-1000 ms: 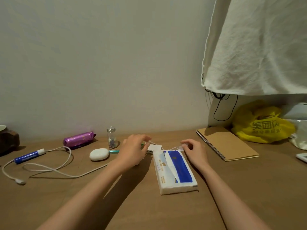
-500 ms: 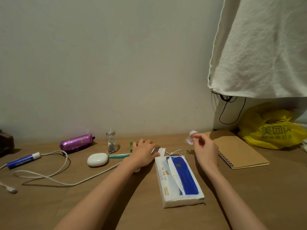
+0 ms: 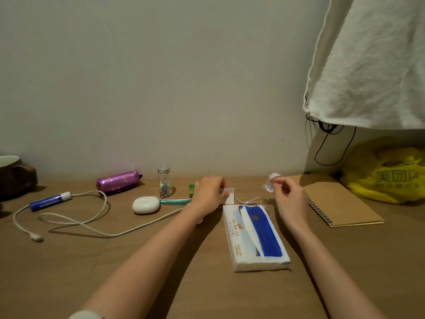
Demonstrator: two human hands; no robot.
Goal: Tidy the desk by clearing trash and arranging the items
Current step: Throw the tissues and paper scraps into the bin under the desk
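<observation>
Barely started, judging by the spread. Pinched at the fingertips of the right hand (image 3: 290, 200) and lifted clear of the desk (image 3: 69, 272): a crumpled scrap (image 3: 271, 183) of white tissue or paper, soft and wadded, with no fixed shape. Under the curled fingertips of the left hand (image 3: 209, 192): a small paper slip (image 3: 230, 195), flat, thin and square-cornered, lying on the wood. Probably pinched rather than merely pressed, though contact hidden by the fingers. Two bits of trash in hand, then, neither yet thrown away, and no bin in view.

Between the two hands and nearer the body: a tissue pack (image 3: 255, 238), a soft rectangular block in white and blue plastic wrap, top flap open. Just beyond it, between the grips, a thin earphone wire (image 3: 253, 200) in loose loops.

Just outboard of the right hand: a spiral-bound notebook (image 3: 340, 203) with a matte kraft cover. Farther that way, a crinkled yellow plastic bag (image 3: 386, 173) by the wall.

Outboard of the left hand:
- a short green stick (image 3: 191, 189), just beside the knuckles
- a teal pen (image 3: 176, 201), ending at the heel of the hand
- a smooth, rounded white case (image 3: 146, 204)
- a glass vial (image 3: 164, 185) with a metal cap and small coloured bits inside
- a shiny purple foil packet (image 3: 118, 181)
- a blue tube (image 3: 49, 201) with a white cap
- a long white cable (image 3: 92, 224), well away, sprawled in slack loops

None of it gathered or lined up yet — most of the job ahead.
</observation>
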